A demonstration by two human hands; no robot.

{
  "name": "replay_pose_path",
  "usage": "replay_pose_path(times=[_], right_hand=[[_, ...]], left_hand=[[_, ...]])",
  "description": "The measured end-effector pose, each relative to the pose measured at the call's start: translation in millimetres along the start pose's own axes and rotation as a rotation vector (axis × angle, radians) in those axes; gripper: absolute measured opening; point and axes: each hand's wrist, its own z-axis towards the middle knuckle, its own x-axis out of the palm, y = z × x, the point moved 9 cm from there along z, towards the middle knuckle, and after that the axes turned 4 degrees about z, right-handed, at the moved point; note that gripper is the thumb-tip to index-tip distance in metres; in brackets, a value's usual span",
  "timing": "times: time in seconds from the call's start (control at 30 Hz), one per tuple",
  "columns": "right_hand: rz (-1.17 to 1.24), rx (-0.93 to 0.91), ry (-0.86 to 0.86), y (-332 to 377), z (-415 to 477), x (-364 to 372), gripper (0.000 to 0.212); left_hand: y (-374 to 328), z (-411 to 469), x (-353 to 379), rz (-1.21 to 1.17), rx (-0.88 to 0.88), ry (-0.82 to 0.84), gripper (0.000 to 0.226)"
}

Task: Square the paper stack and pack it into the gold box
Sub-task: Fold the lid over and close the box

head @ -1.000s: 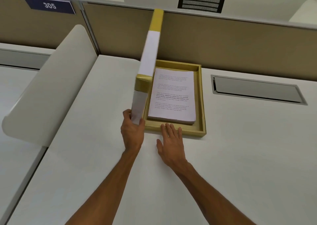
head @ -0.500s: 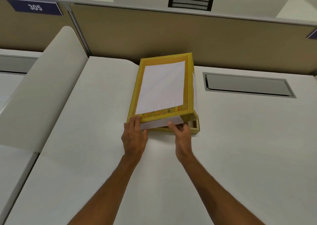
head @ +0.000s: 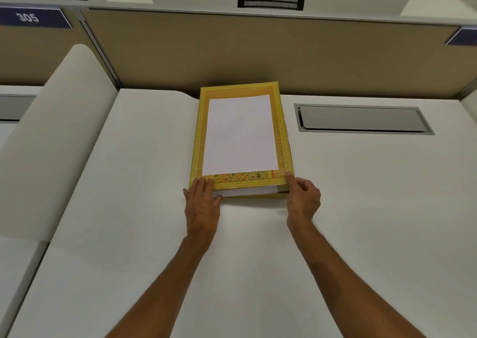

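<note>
The gold lid (head: 240,133), with a white panel and a patterned border, lies nearly flat over the gold box (head: 282,195) on the white desk (head: 134,183). Only the box's near right corner shows under the lid. The paper stack is hidden inside. My left hand (head: 202,201) lies with fingers on the lid's near left corner. My right hand (head: 303,195) pinches the lid's near right corner. A white strip of the lid's front edge shows between my hands.
A tan partition wall (head: 232,53) runs right behind the box. A grey cable hatch (head: 361,119) is set into the desk to the right. A curved white divider (head: 59,131) rises on the left, with a "305" sign (head: 31,17) above.
The lid stood upright in my left hand over the open box with the paper visible. It has swung down onto the box, and my right hand moved from the desk to the lid's right corner.
</note>
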Motion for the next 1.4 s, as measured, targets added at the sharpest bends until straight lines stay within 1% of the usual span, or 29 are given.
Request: replay_pose_path(times=[0.1, 0.17, 0.23, 0.33, 0.4, 0.5, 0.57, 0.6, 0.67, 0.73, 0.8, 0.87, 0.97, 1.1, 1.17, 1.23, 1.33, 1.4], right_hand=[[-0.060, -0.057, 0.019, -3.2, 2.5, -1.2, 0.035], [-0.122, -0.102, 0.045, -1.4, 1.7, 0.7, 0.044], [-0.173, -0.121, 0.067, -2.8, 3.7, 1.1, 0.047], [-0.220, -0.126, 0.104, -8.5, 5.5, 1.6, 0.042], [-0.295, -0.110, 0.123, -19.3, 20.9, 11.0, 0.037], [-0.372, -0.156, 0.162, -17.7, 20.8, 14.8, 0.037], [-0.401, -0.189, 0.156, -12.4, 19.7, 12.1, 0.034], [-0.418, -0.229, 0.159, -8.1, 18.0, 11.5, 0.036], [-0.446, -0.358, 0.215, 4.7, 17.1, 18.9, 0.044], [-0.509, -0.501, 0.302, 20.5, 21.9, 37.1, 0.048], [-0.645, -0.645, 0.377, 36.3, 31.8, 62.0, 0.050], [-0.781, -0.734, 0.435, 47.8, 46.4, 88.2, 0.053], [-0.924, -0.769, 0.494, 61.2, 74.2, 123.0, 0.057], [-1.037, -0.750, 0.589, 74.9, 113.0, 163.9, 0.066], [-1.076, -0.751, 0.608, 82.3, 126.6, 178.9, 0.068], [-1.077, -0.773, 0.606, 89.9, 135.2, 188.3, 0.064], [-1.085, -0.801, 0.592, 95.6, 141.0, 193.4, 0.061], [-1.092, -0.795, 0.601, 96.5, 142.6, 192.5, 0.061]], left_hand=[[-1.1, -0.4, 2.0, 0.000, 0.002, 0.012, 0.052], [-1.0, -1.0, 1.2, 0.012, 0.004, 0.014, 0.048], [-1.3, -1.2, -0.1, 0.018, 0.007, 0.007, 0.046], [-2.2, -5.1, -4.2, 0.010, 0.027, -0.026, 0.045], [-1.4, 4.6, 6.7, 0.007, 0.031, -0.047, 0.046], [5.7, 7.7, -1.6, -0.029, 0.008, -0.096, 0.049], [7.4, 12.9, -7.7, -0.053, -0.018, -0.110, 0.054], [7.7, 16.2, -10.7, -0.069, -0.031, -0.112, 0.056], [11.6, 29.4, -10.5, -0.123, -0.080, -0.066, 0.060], [16.7, 52.2, -4.7, -0.165, -0.118, 0.023, 0.066], [17.8, 79.6, 0.7, -0.158, -0.102, 0.103, 0.070], [16.2, 108.3, 7.3, -0.130, -0.065, 0.180, 0.073], [16.0, 149.3, 17.2, -0.077, -0.031, 0.265, 0.076], [17.2, 199.5, 24.6, 0.025, -0.002, 0.336, 0.074], [16.4, 217.3, 26.8, 0.064, -0.004, 0.371, 0.074], [17.0, 229.5, 25.9, 0.089, -0.016, 0.355, 0.072], [16.2, 234.3, 23.0, 0.113, -0.020, 0.285, 0.067], [17.6, 233.2, 24.7, 0.141, -0.025, 0.292, 0.067]])
